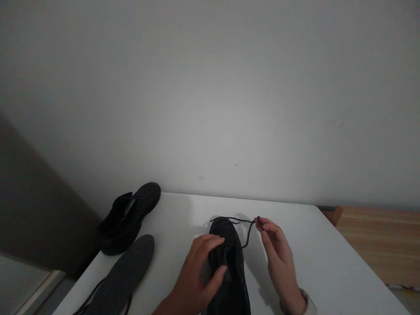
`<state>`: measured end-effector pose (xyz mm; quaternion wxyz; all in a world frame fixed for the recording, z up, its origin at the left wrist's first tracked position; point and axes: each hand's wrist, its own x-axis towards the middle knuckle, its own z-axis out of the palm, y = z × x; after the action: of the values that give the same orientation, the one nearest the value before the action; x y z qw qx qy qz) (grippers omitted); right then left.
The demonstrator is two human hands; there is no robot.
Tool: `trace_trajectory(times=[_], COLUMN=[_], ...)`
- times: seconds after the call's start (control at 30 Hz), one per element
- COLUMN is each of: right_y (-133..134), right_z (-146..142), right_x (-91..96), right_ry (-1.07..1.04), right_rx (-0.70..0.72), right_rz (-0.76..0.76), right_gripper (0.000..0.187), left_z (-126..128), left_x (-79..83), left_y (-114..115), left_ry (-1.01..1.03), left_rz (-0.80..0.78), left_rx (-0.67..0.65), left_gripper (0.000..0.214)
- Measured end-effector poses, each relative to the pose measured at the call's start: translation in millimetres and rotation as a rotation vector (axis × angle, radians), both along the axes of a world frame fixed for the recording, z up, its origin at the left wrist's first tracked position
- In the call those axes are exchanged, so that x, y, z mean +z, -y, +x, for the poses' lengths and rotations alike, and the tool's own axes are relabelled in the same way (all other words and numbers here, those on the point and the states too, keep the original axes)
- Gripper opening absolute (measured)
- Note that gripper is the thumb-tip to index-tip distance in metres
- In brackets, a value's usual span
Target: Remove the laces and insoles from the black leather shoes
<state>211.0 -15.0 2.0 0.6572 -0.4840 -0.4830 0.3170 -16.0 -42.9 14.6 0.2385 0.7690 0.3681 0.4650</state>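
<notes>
A black shoe (pixel 231 267) lies on the white table in front of me, its toe pointing toward the wall. My left hand (pixel 197 273) rests at the shoe's left side, thumb and fingers apart over its upper. To the right of the toe, my right hand (pixel 278 258) pinches a dark shoelace (pixel 248 234) between thumb and fingers. The lace runs from the shoe's right side up to those fingertips. Another stretch of lace crosses above the toe, with its loose end at the left.
A second black shoe (pixel 131 216) stands at the table's far left corner. Near it lies a dark grey insole (pixel 126 275), with dark lace strands beside it. The white table (pixel 315 245) meets a pale wall (pixel 210 109). Wooden furniture (pixel 377 245) stands at the right.
</notes>
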Motion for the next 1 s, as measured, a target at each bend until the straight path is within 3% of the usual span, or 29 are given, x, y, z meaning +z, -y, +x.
trace_trajectory(times=[0.2, 0.43, 0.57, 1.0], right_y=[3.2, 6.6, 7.5, 4.0], right_z=[-5.6, -3.0, -0.3, 0.6], right_x=[1.3, 9.9, 13.9, 14.6], right_ry=[0.145, 0.36, 0.493, 0.566], right_rx=[0.245, 0.385, 0.484, 0.381], right_rz=[-0.032, -0.143, -0.17, -0.107], right_gripper=[0.015, 0.021, 0.018, 0.022], left_z=[-0.1, -0.5, 1.4, 3.1], left_x=[-4.5, -19.3, -19.7, -13.2], left_y=[0.1, -3.4, -3.7, -2.8], left_ry=[0.049, 0.113, 0.135, 0.144], left_rz=[-0.108, -0.27, -0.332, -0.332], left_rx=[0.047, -0.013, -0.055, -0.055], left_gripper=[0.081, 0.085, 0.082, 0.079])
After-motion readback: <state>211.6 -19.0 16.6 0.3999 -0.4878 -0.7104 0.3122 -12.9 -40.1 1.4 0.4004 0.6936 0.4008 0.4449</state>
